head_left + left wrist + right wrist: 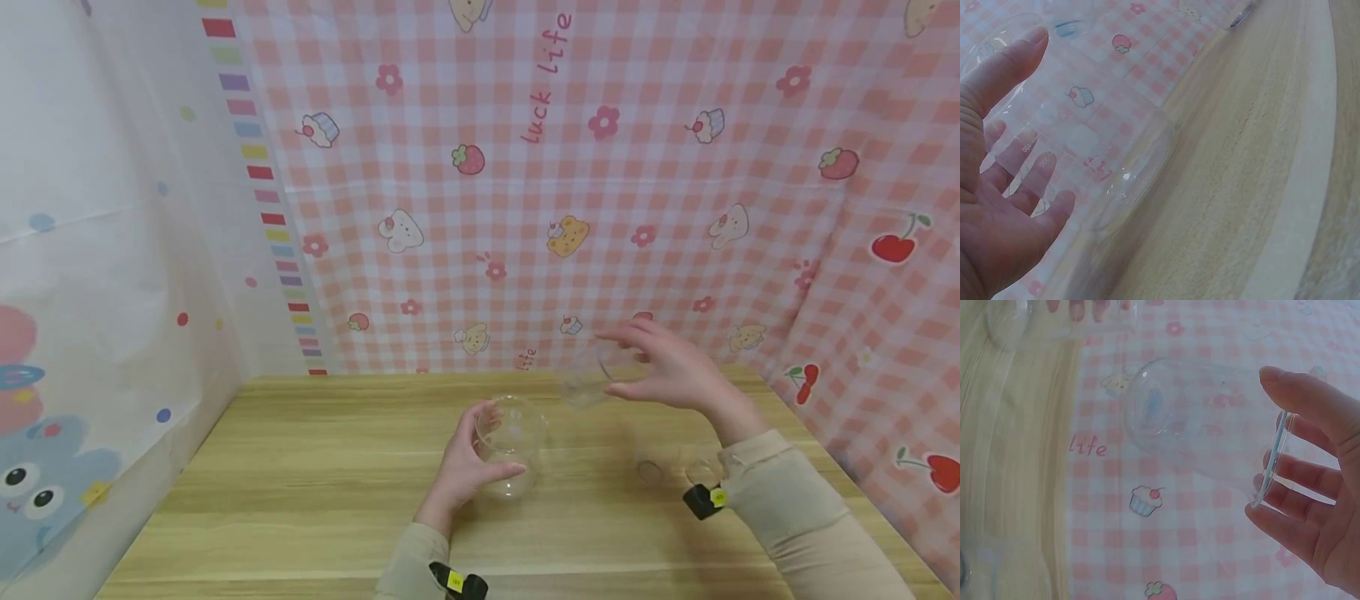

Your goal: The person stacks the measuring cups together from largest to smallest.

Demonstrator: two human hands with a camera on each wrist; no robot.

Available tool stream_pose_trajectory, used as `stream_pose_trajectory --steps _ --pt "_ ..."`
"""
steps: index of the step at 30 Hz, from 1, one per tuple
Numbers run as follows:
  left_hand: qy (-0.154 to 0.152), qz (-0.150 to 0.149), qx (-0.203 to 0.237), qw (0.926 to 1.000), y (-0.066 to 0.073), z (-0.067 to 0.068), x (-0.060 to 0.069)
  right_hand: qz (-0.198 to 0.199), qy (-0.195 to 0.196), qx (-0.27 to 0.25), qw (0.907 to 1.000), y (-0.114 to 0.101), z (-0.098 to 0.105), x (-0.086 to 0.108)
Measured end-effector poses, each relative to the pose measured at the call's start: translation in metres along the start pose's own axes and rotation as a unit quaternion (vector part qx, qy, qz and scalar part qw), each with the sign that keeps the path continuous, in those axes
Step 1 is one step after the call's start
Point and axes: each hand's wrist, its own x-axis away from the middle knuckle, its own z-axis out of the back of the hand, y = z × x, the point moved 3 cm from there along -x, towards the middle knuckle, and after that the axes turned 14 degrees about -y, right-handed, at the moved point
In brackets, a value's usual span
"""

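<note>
My left hand (471, 460) curls round a clear beaker (517, 442) that stands on the wooden table; in the left wrist view the thumb and fingers (1041, 169) lie on either side of the beaker (1116, 125), which has white markings. Up and to the right, my right hand (671, 367) holds a clear cup (585, 379) in the air by its rim, the cup tilted on its side. The right wrist view shows thumb and fingertips of my right hand (1310, 462) round the rim of that cup (1191, 419), its base pointing away.
Clear glass-like vessels (649, 472) sit on the table (300, 483) below my right forearm, their shapes hard to make out. A pink checked cloth (450, 275) hangs behind the table, with a white patterned cloth (112, 250) on the left.
</note>
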Motion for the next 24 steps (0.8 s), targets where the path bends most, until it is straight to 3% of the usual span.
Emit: stream_pose_trajectory --steps 10,17,24 --pt "0.002 -0.001 0.003 1.0000 0.003 0.000 0.000 0.017 0.004 -0.010 0.9998 -0.023 0.005 -0.006" --pt "-0.005 -0.006 0.004 1.0000 0.036 -0.002 0.009 0.032 -0.002 -0.006 0.9995 -0.036 0.004 -0.011" --pt "-0.006 -0.006 0.005 0.9999 0.036 -0.002 0.009 0.053 -0.010 -0.028 0.9982 -0.048 0.001 -0.018"
